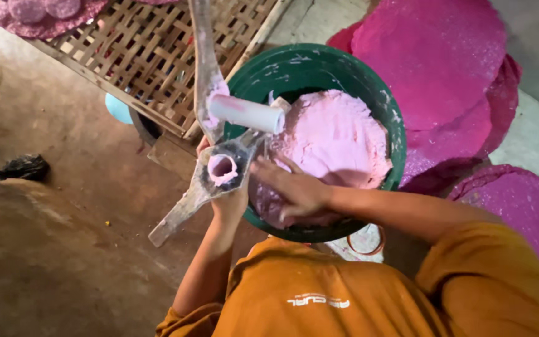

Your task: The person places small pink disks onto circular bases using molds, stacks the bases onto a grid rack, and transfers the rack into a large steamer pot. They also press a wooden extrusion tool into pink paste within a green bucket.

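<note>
- Left hand [229, 203] is clamped around a dough-smeared wooden press [210, 150], its barrel full of pink dough
- Right hand [294, 190], fingers spread loose, rests on the pink dough [338, 137] in the green bucket [378, 93]
- Pink discs [438, 56] lie beyond, a bamboo lattice [151, 56] to the left

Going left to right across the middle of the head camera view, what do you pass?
Black crumpled bag on the floor → metal press tool with pink dough in its tube, held by the left hand → right hand on the pink dough → green bucket → stacked pink discs.
</note>
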